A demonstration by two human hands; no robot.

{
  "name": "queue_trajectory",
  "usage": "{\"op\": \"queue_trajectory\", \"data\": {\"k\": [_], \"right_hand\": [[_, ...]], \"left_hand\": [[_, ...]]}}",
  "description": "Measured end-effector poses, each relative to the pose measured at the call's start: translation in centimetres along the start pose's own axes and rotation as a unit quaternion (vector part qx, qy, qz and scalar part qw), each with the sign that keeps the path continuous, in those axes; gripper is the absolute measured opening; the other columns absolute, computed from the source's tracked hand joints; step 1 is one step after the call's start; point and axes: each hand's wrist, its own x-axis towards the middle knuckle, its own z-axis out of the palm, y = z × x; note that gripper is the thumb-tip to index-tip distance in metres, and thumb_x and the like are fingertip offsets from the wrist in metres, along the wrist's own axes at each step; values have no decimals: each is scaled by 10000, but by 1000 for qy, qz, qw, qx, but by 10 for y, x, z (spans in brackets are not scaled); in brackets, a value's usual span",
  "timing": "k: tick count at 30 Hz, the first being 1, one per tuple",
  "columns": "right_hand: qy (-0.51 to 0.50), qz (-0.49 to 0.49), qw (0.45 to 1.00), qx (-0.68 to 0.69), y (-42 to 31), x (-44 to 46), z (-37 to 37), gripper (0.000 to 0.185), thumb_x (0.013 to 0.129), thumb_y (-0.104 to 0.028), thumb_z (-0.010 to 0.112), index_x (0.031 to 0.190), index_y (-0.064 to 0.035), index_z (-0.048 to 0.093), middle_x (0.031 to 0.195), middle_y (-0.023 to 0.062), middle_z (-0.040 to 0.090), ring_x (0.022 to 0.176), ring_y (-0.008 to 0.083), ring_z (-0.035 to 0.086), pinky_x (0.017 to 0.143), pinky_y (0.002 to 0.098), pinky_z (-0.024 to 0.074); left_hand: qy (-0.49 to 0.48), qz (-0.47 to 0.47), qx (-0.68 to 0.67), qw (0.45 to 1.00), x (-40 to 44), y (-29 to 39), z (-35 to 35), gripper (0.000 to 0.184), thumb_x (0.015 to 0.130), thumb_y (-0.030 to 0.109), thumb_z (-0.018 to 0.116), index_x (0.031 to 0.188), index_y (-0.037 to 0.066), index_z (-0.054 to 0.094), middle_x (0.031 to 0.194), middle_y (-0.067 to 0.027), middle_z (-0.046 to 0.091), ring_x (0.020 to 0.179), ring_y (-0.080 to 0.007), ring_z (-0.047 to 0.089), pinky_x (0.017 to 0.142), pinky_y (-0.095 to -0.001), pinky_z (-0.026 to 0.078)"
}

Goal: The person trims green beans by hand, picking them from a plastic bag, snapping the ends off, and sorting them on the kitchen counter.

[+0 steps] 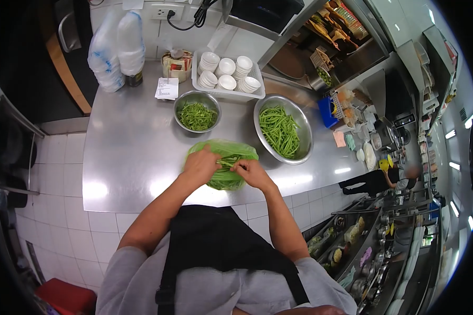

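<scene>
A green plastic bag [223,144] lies on the steel counter near its front edge, with green beans [229,161] showing at its opening. Over the bag, the fingers of my left hand [201,164] are closed round a few green beans. My right hand [251,172] pinches the ends of those beans from the other side. Just behind the bag stands a small steel bowl [219,119] of short, trimmed-looking bean pieces [196,116]. To the right, a larger steel bowl [306,149] holds many longer green beans [279,131].
At the back of the counter [126,152] sits a white tray [258,94] of stacked small white dishes. Left of it are paper slips [166,88] and wrapped stacks of plastic cups [130,44]. A blue bin [328,112] stands at the right. Another person [378,181] stands farther off.
</scene>
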Motion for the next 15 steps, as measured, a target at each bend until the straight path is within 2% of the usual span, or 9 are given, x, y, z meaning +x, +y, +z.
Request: {"op": "queue_trajectory", "data": {"k": [2,5,8,11,15], "right_hand": [[15,-27,999,-15,-5,-1,1,207,946,-145,593,982,1,734,802,8,683,680,65,538,608,252,436],[117,-86,982,118,18,12,18,180,925,-119,605,974,-7,737,777,8,673,661,58,525,580,239,418],[167,22,931,323,13,11,21,145,929,-86,606,966,-12,726,764,2,652,634,50,489,569,213,387],[110,51,908,401,9,8,41,147,952,-118,624,1015,-16,709,794,16,646,629,45,486,567,195,373],[76,23,887,454,6,6,50,175,994,-203,662,1024,-32,688,800,-15,612,628,50,460,566,201,360]], "left_hand": [[-5,9,3,1000,1,8,-3,199,848,230,722,1005,110,750,935,-164,648,891,-375,659,793,-490,519],[-5,24,-5,1000,8,6,10,198,867,224,714,987,67,728,899,-174,664,864,-380,666,767,-482,516],[21,-52,-164,985,12,14,6,225,897,234,700,943,13,694,875,-232,667,853,-389,667,759,-486,507],[60,-50,-268,960,15,8,12,238,921,216,678,936,-20,659,802,-250,656,783,-403,656,710,-468,492],[95,-70,-295,948,13,11,17,222,912,188,675,895,-31,645,756,-230,650,704,-398,636,660,-437,489]]}}
